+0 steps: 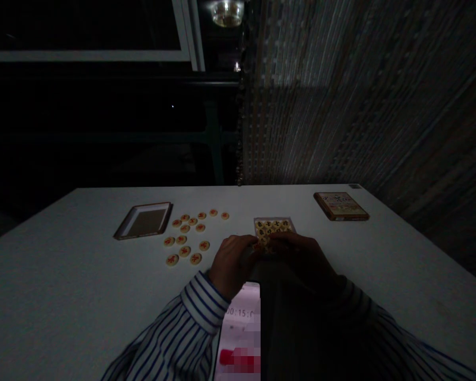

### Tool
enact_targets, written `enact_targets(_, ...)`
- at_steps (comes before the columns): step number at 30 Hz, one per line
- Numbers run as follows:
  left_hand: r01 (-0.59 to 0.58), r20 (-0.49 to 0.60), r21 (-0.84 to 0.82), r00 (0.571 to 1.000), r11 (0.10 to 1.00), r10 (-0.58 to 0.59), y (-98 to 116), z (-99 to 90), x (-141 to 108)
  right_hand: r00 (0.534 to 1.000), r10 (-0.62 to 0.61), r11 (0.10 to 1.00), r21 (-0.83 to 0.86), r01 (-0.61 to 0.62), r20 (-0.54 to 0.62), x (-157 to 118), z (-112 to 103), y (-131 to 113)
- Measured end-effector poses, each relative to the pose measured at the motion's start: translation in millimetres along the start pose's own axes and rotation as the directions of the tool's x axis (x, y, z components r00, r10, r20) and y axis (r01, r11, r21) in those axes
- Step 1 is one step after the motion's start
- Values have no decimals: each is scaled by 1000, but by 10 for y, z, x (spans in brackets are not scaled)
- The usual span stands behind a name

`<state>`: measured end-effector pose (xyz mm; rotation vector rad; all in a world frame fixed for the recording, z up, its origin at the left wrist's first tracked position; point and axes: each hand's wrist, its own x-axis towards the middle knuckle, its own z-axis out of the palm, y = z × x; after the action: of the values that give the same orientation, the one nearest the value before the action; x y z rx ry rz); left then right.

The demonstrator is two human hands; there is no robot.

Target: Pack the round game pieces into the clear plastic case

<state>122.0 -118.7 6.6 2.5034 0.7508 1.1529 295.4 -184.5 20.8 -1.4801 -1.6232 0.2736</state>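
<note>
Left hand (233, 262), shadowed right hand (303, 256), game-piece tray (273, 218) partly hidden, phone (238, 323) cropped

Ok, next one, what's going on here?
A person in striped sleeves has the left hand and right hand together at the near end of a small box filled with round pieces; whether the fingers grip one is too dark to tell. Loose red-marked discs lie to the left on the white table, beside an open shallow tray. A flat case lies to the right.
</note>
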Motion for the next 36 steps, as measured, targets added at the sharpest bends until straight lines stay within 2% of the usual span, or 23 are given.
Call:
enact_targets(9,-21,-9,-44,1000,999,21,-8,8,-14,999,-4,999,41,3,46,-25,58,83)
enact_targets(20,-32,3,-63,999,997,33,-7,26,-26,995,-3,994,107,-8,103,-10,41,-29)
enact_targets(25,-28,19,-70,999,997,30,-9,33,-33,992,-2,976,215,-25,123,4,17,-92)
enact_targets(29,2,23,-79,1000,997,0,6,30,-29,991,17,966,253,-50,132,19,7,-146)
enact_targets(36,77,-6,-184,997,980,-80,37,24,-16,993,60,963,257,-84,99,11,21,-44)
